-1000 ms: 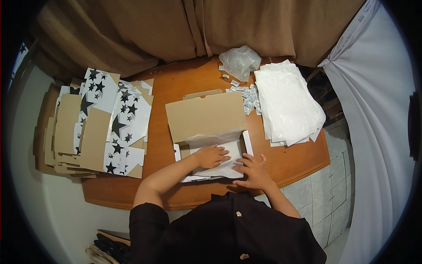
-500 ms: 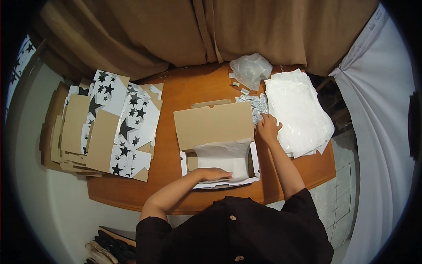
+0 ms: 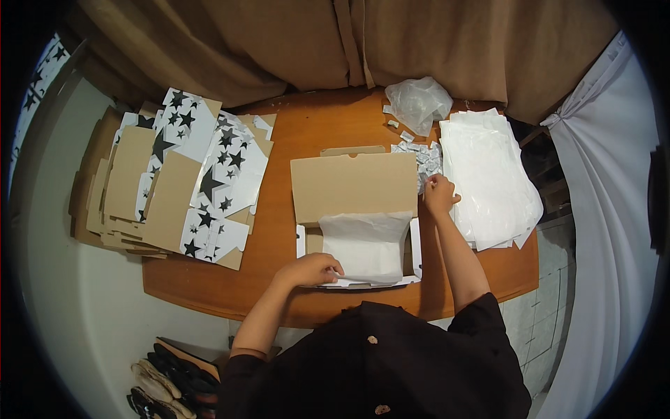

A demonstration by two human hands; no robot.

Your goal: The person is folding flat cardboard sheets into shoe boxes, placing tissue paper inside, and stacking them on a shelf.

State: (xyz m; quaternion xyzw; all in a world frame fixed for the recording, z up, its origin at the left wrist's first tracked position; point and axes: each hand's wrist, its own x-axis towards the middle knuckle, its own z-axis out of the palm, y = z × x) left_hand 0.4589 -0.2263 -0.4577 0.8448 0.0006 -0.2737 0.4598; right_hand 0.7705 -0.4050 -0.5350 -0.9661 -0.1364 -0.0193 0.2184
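An open cardboard box [image 3: 300, 241], brown inside with white sides, lies in front of me with its brown lid [image 3: 354, 185] raised at the far side. A sheet of white tissue paper [image 3: 366, 248] lines it and rises over its front edge. At the box's front left corner, my left hand [image 3: 312, 269] has its fingers curled on the paper's near edge. My right hand [image 3: 440, 195], right of the lid, pinches at the near side of a heap of small silvery-white packets [image 3: 428, 159]. A small pale packet seems to be between its fingertips, partly hidden.
Flat star-printed cardboard boxes [image 3: 171, 202] are piled on the wooden table's [image 3: 279, 181] left. A stack of white paper sheets [image 3: 488, 181] lies on the right. Behind the packets sits a crumpled clear plastic bag [image 3: 419, 105]. Brown curtains [image 3: 433, 42] hang along the far edge.
My left hand has slid left along the box's front edge, and its fingers have curled. My right hand's fingers have drawn together at the packets. The whole view has shifted slightly.
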